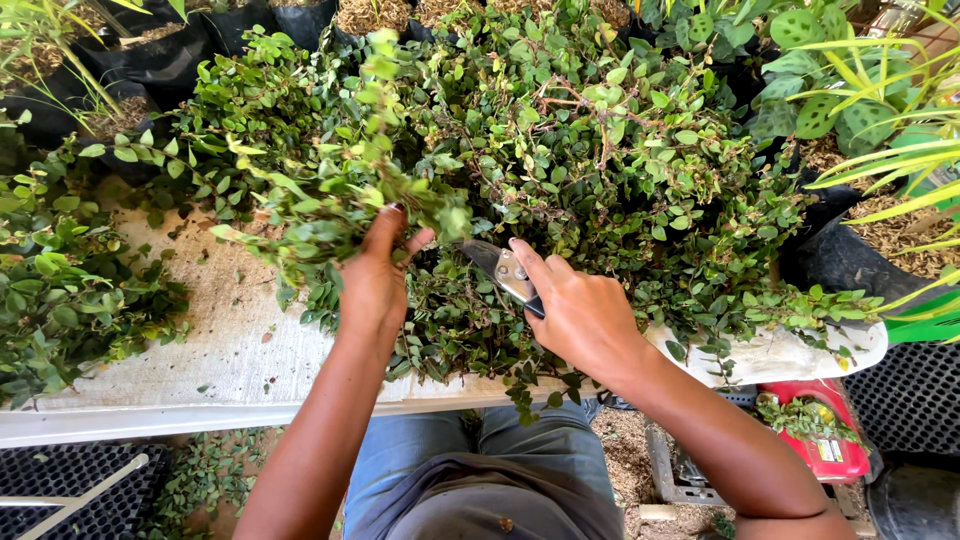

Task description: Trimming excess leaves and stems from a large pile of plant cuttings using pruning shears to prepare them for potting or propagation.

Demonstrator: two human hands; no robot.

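- Jeans and a grey shirt hem (480,490) are seen closest to the lens, right at the bottom, with both forearms reaching up from there.
- Pruning shears (505,272) are held in the right hand (585,318); that grip is wrapped closed around the handles, and the metal blades are pointed up and to the left, toward the other hand.
- A bunch of leafy stems (345,205) is gathered by the left hand (378,285), fingers closed on it and thumb raised, so the stems are lifted off the small-leaved shrub (600,150).
- Key relation: the bunch lies left of and slightly above the blade tips, just beside them, with its long axis running up-left. The left hand is the nearer one to the stems.
- Whether the blades are parted can't be told.
- Clipped leaves are scattered over the pale counter (225,350).
- A red bag (830,450) and black grow bags (160,60) are seen further out.
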